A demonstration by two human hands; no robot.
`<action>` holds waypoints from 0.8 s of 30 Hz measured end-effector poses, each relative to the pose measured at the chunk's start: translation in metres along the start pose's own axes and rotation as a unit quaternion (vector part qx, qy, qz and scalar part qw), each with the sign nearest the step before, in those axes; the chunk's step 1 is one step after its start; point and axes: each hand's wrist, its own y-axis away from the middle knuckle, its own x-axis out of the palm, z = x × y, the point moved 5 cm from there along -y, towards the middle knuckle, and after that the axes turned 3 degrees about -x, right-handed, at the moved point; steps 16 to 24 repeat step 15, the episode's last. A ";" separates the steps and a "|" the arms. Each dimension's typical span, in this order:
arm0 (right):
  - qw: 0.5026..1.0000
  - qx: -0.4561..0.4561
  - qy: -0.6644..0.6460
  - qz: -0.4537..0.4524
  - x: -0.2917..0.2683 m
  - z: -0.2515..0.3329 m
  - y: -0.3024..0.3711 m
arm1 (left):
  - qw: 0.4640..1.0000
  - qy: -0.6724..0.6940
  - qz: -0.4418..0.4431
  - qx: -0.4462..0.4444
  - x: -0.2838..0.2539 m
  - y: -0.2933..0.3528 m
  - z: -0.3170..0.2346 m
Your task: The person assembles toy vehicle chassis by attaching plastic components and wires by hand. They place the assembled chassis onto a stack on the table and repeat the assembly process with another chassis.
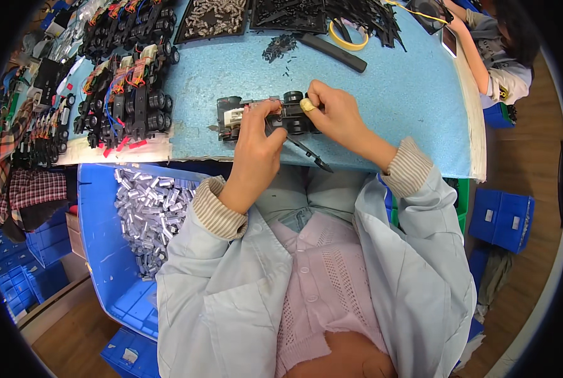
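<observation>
A black toy truck chassis [229,104] with wheels and a white block at its left end lies near the front edge of the table. My left hand [256,151] is closed around its middle, fingers over the top. A slim black strip [311,156] sticks out from under that hand, slanting past the table edge toward my lap; its kind is not clear. At the chassis's right end, beside the wheels, my right hand [341,116] is closed in a pinch, with a yellow cover on one fingertip. What the pinch holds is hidden.
Several wired chassis [130,94] stand at the left. Trays of metal springs [213,17] and black parts [287,14] lie at the back, near yellow tape [349,44] and a black bar [332,51]. A blue bin [98,239] holds metal pieces. Another person [499,57] sits at right.
</observation>
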 end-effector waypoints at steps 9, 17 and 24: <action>0.999 -0.017 -0.027 0.016 0.004 -0.001 0.002 | 0.999 0.036 0.025 -0.005 0.000 0.003 0.007; 0.991 -0.084 0.068 0.082 0.007 0.005 -0.004 | 0.999 0.020 0.040 -0.018 0.002 0.003 0.007; 0.991 -0.084 0.068 0.082 0.007 0.005 -0.004 | 0.999 0.020 0.040 -0.018 0.002 0.003 0.007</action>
